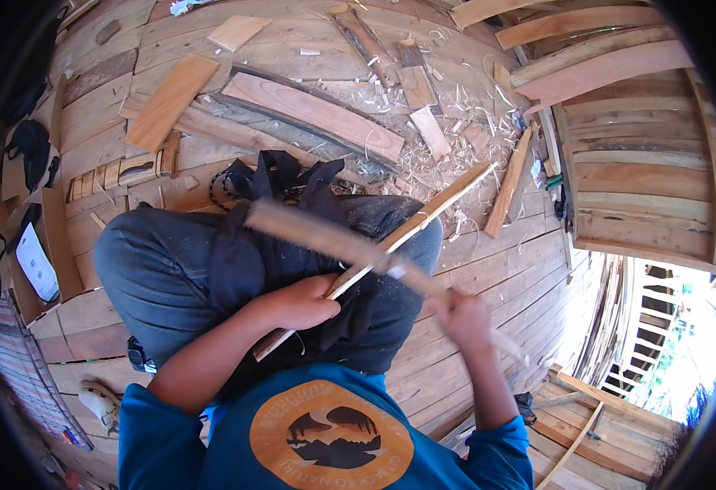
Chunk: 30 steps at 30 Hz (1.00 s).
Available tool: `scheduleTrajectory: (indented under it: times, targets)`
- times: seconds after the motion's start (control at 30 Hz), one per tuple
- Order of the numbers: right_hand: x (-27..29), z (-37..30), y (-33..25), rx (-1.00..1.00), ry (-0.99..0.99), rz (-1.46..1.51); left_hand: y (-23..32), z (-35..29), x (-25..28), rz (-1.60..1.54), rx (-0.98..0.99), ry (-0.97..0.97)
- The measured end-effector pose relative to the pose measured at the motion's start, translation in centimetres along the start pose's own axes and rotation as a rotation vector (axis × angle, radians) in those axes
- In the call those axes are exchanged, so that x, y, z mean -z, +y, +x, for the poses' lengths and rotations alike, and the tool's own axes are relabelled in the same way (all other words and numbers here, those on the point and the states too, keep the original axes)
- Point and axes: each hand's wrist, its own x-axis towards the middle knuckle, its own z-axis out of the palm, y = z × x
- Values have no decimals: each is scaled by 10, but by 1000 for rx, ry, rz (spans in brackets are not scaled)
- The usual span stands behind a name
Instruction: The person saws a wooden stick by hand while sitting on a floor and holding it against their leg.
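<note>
The scene is seen from a single head-worn fisheye camera, aimed steeply down over the person's chest and lap onto the plank floor. Both hands are caught close, near the middle, with forearms entering from the lower edge. Straight boards are bent toward the dark round rim, and no second view is offered.
</note>
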Motion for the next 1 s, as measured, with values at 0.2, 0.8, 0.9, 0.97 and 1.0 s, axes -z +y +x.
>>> scheduleTrajectory:
  times: [0.2,0.8,0.9,0.97,1.0]
  targets:
    - [29,35,61,-447,64,-4,5,0,0,26,-17,16]
    - [10,0,93,-604,146,175,1,-4,-25,427,-100,340]
    - [-16,-12,84,-520,219,383,15,-11,-34,610,-76,418]
    - [-37,-19,77,-476,244,541,22,-16,-37,699,-105,457]
    - [-45,-22,72,-433,259,618,25,-20,-38,723,-137,475]
